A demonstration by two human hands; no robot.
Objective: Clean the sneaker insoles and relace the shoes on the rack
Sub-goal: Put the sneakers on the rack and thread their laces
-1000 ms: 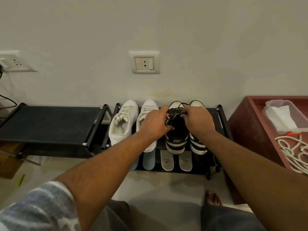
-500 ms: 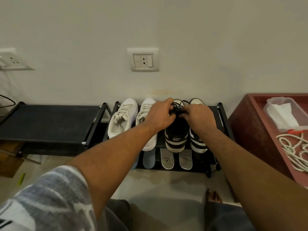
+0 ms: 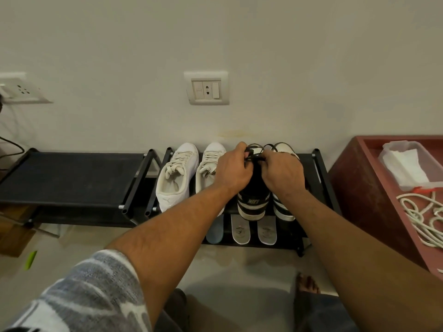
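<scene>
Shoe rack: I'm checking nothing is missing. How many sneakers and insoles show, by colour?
White sneakers: 2
Black-and-white sneakers: 2
Grey insoles: 2
Light blue insoles: 1 in view; more may be hidden
Total: 7 in view

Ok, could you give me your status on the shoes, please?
Left hand, right hand pinch lace on black sneaker. White pair laced; insoles on lower shelf. Nothing in the way.
</scene>
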